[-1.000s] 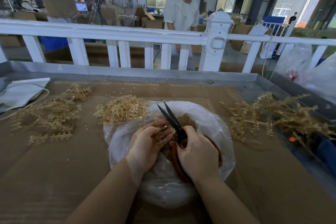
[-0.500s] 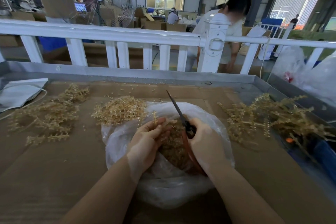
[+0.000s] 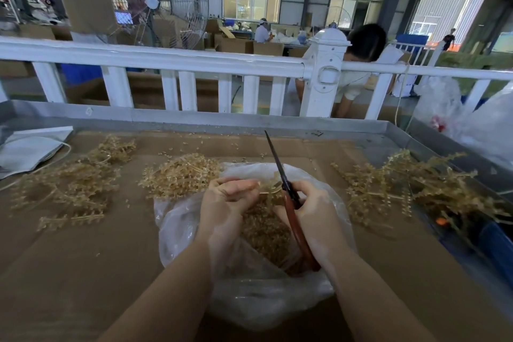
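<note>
Cardboard covers the table (image 3: 83, 272) of this busy workshop. At the middle of the frame the scissors (image 3: 281, 172) stand with their blades together, tips aimed up at the white fence (image 3: 166, 57). A second ago those blades gaped wide, so a snip has just gone through. The right hand (image 3: 319, 219) has its grip clamped round the red handles. The left hand (image 3: 224, 203), just beside it, pinches a tan plastic sprig (image 3: 268, 189) in curled fingers, right against the blades.

Both hands work over an open plastic bag (image 3: 180, 230) lying on the table, and a heap of cut bits (image 3: 266, 233) sits inside it under the hands. I'd judge the freshly cut piece has fallen in there, and that the blades must open again for the next bite along the sprig.

Further out, more sprigs wait: a small pile (image 3: 180, 175) touching the bag's upper left edge, a looser spread (image 3: 69, 186) at the left of the frame, and a big tangle (image 3: 416, 183) at the right. Beyond the fence a person (image 3: 358, 64) who stood upright a second ago now bends low.
</note>
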### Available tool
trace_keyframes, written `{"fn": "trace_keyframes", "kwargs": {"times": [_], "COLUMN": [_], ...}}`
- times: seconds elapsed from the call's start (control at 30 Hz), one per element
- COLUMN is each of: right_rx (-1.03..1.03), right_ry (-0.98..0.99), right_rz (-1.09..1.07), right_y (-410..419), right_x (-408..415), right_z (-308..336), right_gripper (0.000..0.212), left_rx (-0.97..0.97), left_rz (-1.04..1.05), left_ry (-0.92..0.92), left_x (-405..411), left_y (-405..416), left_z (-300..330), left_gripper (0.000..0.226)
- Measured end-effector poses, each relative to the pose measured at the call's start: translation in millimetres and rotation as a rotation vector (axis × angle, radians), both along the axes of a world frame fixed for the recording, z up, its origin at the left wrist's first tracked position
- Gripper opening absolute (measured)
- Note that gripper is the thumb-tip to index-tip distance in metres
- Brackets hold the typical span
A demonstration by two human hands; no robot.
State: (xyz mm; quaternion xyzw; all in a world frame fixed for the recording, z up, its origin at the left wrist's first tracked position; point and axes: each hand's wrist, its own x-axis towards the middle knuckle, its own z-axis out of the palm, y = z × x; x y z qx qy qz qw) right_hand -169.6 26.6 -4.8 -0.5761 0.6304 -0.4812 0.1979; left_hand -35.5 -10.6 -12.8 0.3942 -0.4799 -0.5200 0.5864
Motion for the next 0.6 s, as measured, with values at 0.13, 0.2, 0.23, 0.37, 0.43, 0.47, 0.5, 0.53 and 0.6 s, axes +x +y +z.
{"fn": "trace_keyframes", "kwargs": {"times": [0.13, 0.2, 0.23, 0.37, 0.43, 0.47, 0.5, 0.53, 0.6], "right_rx": [0.007, 0.003, 0.003, -0.001, 0.011, 0.015, 0.016, 0.012, 0.004], "right_ry": [-0.065, -0.066, -0.046, 0.033, 0.056, 0.07, 0.08, 0.087, 0.094], "right_rz": [-0.027, -0.037, -0.036, -0.02, -0.011, -0.008, -0.006, -0.006, -0.004], "right_y": [-1.4, -1.9, -2.0, 0.3, 0.8, 0.8, 0.4, 0.0, -0.3], "right_x": [1.0, 1.8, 2.3, 0.8, -0.4, -0.3, -0.2, 0.1, 0.7], "right_z": [-1.6, -2.9, -3.4, -3.2, -2.8, -2.7, -2.6, -2.7, -2.6], "right_gripper": [0.024, 0.025, 0.024, 0.021, 0.02, 0.019, 0.019, 0.019, 0.022], "left_rx": [-0.052, -0.02, 0.029, 0.307, 0.326, 0.331, 0.346, 0.363, 0.393], "left_rz": [-0.028, -0.065, -0.082, -0.139, -0.148, -0.142, -0.134, -0.131, -0.131], "left_ry": [-0.13, -0.159, -0.148, 0.062, 0.099, 0.108, 0.119, 0.13, 0.143], "left_x": [0.9, 1.8, 2.7, 4.5, 5.0, 5.1, 5.3, 5.4, 5.2], "left_y": [-2.0, -1.7, -2.3, -6.2, -6.6, -6.6, -6.5, -6.9, -8.1], "left_z": [0.2, -2.3, -4.6, -8.9, -10.7, -12.1, -13.4, -14.9, -15.7], "left_gripper": [0.027, 0.032, 0.035, 0.027, 0.013, 0.008, 0.006, 0.007, 0.012]}}
